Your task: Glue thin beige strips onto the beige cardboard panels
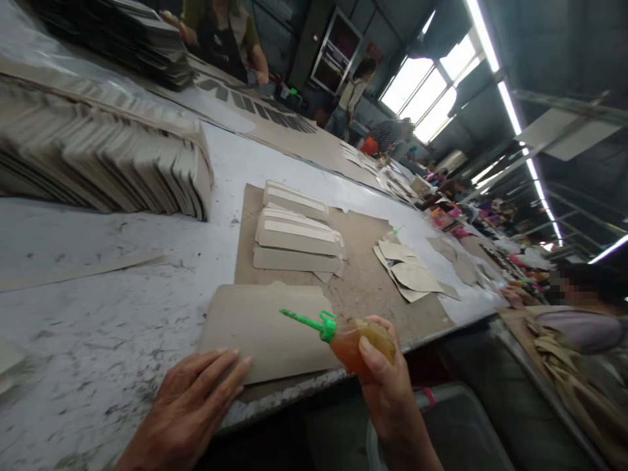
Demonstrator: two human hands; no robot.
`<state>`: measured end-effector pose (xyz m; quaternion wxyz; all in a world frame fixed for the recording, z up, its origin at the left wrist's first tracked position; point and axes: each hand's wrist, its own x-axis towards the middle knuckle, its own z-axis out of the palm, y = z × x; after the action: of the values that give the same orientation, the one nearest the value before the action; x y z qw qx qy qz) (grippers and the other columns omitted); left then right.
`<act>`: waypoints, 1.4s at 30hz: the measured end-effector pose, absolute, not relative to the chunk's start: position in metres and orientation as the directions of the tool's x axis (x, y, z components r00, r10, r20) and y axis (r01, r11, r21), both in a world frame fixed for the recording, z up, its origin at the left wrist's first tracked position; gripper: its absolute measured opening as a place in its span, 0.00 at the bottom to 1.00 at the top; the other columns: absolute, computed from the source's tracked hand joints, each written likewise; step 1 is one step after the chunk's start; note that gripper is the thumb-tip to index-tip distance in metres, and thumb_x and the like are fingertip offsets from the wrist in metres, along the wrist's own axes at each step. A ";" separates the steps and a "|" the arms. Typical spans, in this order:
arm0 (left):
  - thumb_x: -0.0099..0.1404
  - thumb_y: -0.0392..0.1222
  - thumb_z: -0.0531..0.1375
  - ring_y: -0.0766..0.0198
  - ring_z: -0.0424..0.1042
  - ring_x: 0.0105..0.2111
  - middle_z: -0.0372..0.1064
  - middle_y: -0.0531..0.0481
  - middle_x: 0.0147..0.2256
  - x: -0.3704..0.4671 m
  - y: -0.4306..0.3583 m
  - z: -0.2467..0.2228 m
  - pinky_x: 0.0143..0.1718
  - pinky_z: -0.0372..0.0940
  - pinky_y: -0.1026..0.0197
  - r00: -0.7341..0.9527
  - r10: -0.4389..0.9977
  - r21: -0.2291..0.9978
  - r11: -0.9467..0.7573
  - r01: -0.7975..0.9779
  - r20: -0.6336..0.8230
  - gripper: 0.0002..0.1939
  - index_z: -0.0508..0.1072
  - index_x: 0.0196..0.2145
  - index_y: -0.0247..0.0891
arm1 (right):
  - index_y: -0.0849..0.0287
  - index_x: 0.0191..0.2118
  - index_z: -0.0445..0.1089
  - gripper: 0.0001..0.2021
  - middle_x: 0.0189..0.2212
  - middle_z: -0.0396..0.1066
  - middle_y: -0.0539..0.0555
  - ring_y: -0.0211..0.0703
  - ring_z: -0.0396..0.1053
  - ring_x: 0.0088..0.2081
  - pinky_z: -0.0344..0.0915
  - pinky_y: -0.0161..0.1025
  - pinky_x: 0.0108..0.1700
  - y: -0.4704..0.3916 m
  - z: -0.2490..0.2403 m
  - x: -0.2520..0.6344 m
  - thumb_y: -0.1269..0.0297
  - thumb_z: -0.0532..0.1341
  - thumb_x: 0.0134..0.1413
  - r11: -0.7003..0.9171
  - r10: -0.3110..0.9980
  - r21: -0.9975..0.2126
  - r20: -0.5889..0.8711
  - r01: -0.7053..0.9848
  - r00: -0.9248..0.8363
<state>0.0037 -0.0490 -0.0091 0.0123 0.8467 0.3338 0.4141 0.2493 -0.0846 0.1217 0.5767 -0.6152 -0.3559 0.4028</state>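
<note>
My right hand [385, 366] is wrapped round a squeeze bottle [350, 343] of amber liquid, probably glue. Its long green nozzle points left, above a flat beige panel [275, 327] with rounded corners. Flat on the lower left corner of that panel rests my left hand [196, 399], fingers stretched out and holding nothing. Behind the panel lies a small pile of beige pieces with pale strips [297, 239]. To the right of the pile are several loose cream pieces [407, 268], some overlapping.
A brown board [363, 294] lies under the pieces on the stained white table [196, 252]. A long row of stacked panels [108, 157] stands at the left. Dark pieces [265, 111] lie farther back, near a co-worker [220, 39]. A plastic bin [456, 425] sits below the table edge.
</note>
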 end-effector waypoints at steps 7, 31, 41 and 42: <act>0.69 0.41 0.54 0.50 0.63 0.53 0.65 0.41 0.52 0.012 -0.057 -0.017 0.56 0.53 0.47 0.398 0.573 0.290 -0.763 0.577 0.716 0.19 0.66 0.56 0.40 | 0.53 0.47 0.60 0.26 0.35 0.69 0.50 0.42 0.67 0.37 0.65 0.34 0.38 -0.125 0.126 0.302 0.47 0.67 0.46 -0.233 0.761 -0.934 -0.002 0.271 0.649; 0.68 0.40 0.53 0.52 0.59 0.55 0.61 0.45 0.56 0.056 -0.038 -0.010 0.61 0.42 0.53 0.612 0.475 0.114 -0.839 0.532 0.632 0.18 0.68 0.55 0.40 | 0.54 0.50 0.58 0.18 0.42 0.65 0.54 0.45 0.68 0.41 0.68 0.40 0.42 -0.113 0.104 0.322 0.56 0.60 0.56 -0.192 0.894 -0.681 0.175 0.707 0.412; 0.71 0.39 0.49 0.52 0.59 0.56 0.63 0.46 0.56 0.060 -0.045 -0.010 0.60 0.45 0.50 0.556 0.558 0.231 -0.803 0.550 0.615 0.17 0.67 0.55 0.42 | 0.53 0.48 0.59 0.16 0.40 0.66 0.52 0.43 0.68 0.39 0.67 0.39 0.42 -0.120 0.114 0.306 0.57 0.59 0.55 -0.182 0.902 -0.693 0.165 0.698 0.400; 0.71 0.38 0.50 0.53 0.59 0.56 0.63 0.46 0.55 0.060 -0.045 -0.010 0.60 0.45 0.51 0.551 0.560 0.233 -0.800 0.552 0.618 0.17 0.68 0.54 0.43 | 0.53 0.48 0.59 0.17 0.40 0.65 0.52 0.43 0.68 0.40 0.66 0.39 0.43 -0.121 0.116 0.305 0.55 0.59 0.55 -0.200 0.887 -0.704 0.165 0.682 0.431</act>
<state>0.0597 -0.0448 -0.0104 0.0057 0.8807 0.3159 0.3530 0.3055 -0.1211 0.1160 0.3675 -0.7619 -0.5147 0.1398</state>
